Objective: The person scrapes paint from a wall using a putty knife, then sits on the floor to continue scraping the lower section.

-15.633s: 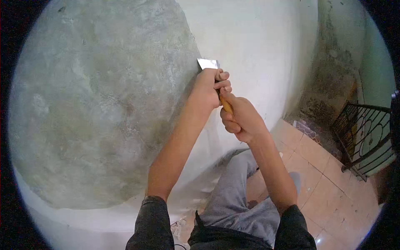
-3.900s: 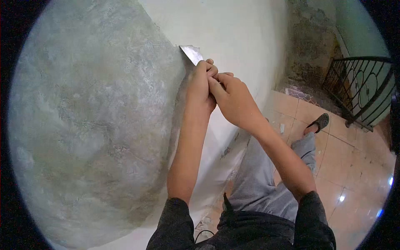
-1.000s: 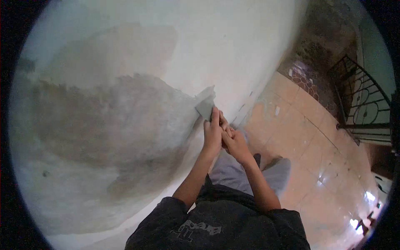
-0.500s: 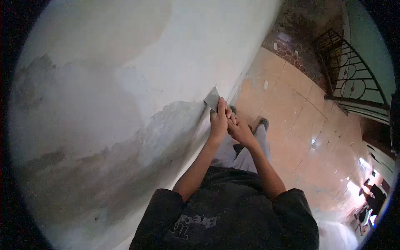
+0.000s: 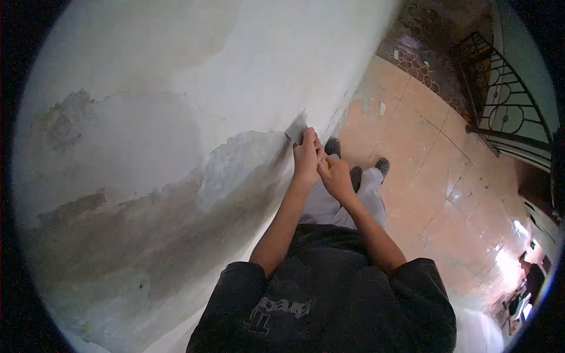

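Note:
A scraper (image 5: 296,127) with a broad, flat grey blade lies with its blade against the wall, or very close to it, beside the edge of a rough peeled patch (image 5: 241,154). My left hand (image 5: 306,157) is closed around the scraper just behind the blade, the thumb toward the wall. Just behind it my right hand (image 5: 336,176) is closed at the handle end, touching or nearly touching the left. Most of the handle is hidden by the fingers.
The wall (image 5: 147,141) fills the left side, pale above and stained dark lower down. My shoes (image 5: 333,147) stand on a tiled floor (image 5: 412,147) dotted with small flakes. A dark metal railing (image 5: 500,112) is at the upper right.
The view has shifted slightly, so wall, hands and scraper sit higher and more of my shoes shows. My right hand's fingers look more tightly closed. The blade stays by the patch edge.

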Demonstrator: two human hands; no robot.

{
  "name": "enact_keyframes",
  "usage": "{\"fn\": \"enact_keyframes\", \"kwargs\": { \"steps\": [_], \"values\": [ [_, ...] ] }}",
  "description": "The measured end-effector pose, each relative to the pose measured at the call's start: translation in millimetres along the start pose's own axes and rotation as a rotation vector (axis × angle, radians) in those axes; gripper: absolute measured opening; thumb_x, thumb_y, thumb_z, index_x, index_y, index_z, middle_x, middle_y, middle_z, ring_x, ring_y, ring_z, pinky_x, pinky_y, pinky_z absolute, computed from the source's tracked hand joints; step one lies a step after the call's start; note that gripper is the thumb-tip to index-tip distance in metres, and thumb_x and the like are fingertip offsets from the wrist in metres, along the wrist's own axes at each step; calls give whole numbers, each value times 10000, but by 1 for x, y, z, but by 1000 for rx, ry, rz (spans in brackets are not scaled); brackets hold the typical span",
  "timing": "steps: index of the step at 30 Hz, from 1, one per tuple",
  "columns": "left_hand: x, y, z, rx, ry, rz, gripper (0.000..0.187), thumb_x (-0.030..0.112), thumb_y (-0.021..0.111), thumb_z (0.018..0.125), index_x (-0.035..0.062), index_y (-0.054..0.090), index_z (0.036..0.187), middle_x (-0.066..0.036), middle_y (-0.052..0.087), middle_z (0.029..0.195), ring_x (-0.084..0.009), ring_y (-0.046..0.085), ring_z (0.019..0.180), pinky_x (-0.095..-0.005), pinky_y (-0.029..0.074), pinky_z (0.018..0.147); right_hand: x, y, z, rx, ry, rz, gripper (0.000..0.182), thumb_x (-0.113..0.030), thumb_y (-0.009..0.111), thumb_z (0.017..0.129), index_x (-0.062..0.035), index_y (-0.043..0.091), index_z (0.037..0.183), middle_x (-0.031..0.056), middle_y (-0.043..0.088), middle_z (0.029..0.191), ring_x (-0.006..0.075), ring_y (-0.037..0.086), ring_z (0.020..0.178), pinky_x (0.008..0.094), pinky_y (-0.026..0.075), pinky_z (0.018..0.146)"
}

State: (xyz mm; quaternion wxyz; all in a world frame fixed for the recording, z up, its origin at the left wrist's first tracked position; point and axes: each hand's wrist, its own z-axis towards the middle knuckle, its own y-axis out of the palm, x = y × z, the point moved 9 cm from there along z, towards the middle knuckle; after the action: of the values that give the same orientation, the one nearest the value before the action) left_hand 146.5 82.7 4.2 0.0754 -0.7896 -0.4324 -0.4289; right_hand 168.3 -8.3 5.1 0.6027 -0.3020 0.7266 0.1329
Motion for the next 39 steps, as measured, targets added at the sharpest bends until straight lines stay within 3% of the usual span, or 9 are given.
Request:
{"fn": "enact_keyframes", "kwargs": {
  "steps": [2,4,8,12,22,25,29,34,39],
  "values": [
    [-5,-15,12,118,-2,30,339,326,518,900,160,365,647,49,297,563,-79,260,418,-262,244,429,1,4,5,6,-35,-12,365,-270,534,874,80,574,777,255,529,627,286,482,489,392,393,509],
    [22,-1,7,101,69,52,343,321,516,905,162,366,641,50,288,555,-76,257,418,-257,231,420,1,10,10,-29,78,-8,342,-264,545,842,67,590,768,280,541,661,436,556,618,431,433,556],
    [30,-4,1,134,97,146,363,313,513,918,167,357,624,54,273,540,-71,250,415,-247,204,406,-20,8,13,-1,-8,58,346,-238,518,871,86,549,754,278,486,630,337,515,510,409,385,510],
    [-1,-13,-6,168,-22,9,358,291,535,887,167,337,617,54,264,539,-76,249,414,-269,213,416,-8,8,-4,5,-23,-25,348,-228,479,889,86,548,755,295,493,658,396,513,542,426,391,526],
    [13,-16,-18,191,-68,73,296,254,546,871,158,379,647,61,269,571,-64,234,429,-257,225,424,-11,21,-12,-93,95,-85,410,-283,447,910,81,553,752,300,524,696,468,530,650,471,399,566],
    [33,-5,-19,149,4,90,294,249,535,887,164,376,655,62,275,567,-61,244,422,-249,225,415,-35,10,-7,-20,63,-30,421,-293,437,912,78,550,749,301,526,707,473,530,661,480,396,568],
    [-2,-27,-18,240,-92,63,305,253,519,898,170,368,647,56,280,554,-64,248,408,-248,221,401,-28,16,-15,-54,-61,-175,426,-297,427,913,72,549,740,297,531,712,474,529,668,491,399,576],
    [9,-20,-20,189,-71,44,316,245,521,893,172,359,632,56,269,545,-65,244,400,-252,225,396,-12,19,-20,-94,151,-57,369,-288,484,886,46,563,750,271,558,696,449,546,647,496,408,572],
    [8,-24,-20,216,-86,24,319,248,526,884,174,353,627,60,261,542,-62,245,396,-255,223,392,-26,18,-22,-92,55,-96,402,-298,462,896,61,563,746,286,542,701,456,546,654,489,399,571]
  ]
}}
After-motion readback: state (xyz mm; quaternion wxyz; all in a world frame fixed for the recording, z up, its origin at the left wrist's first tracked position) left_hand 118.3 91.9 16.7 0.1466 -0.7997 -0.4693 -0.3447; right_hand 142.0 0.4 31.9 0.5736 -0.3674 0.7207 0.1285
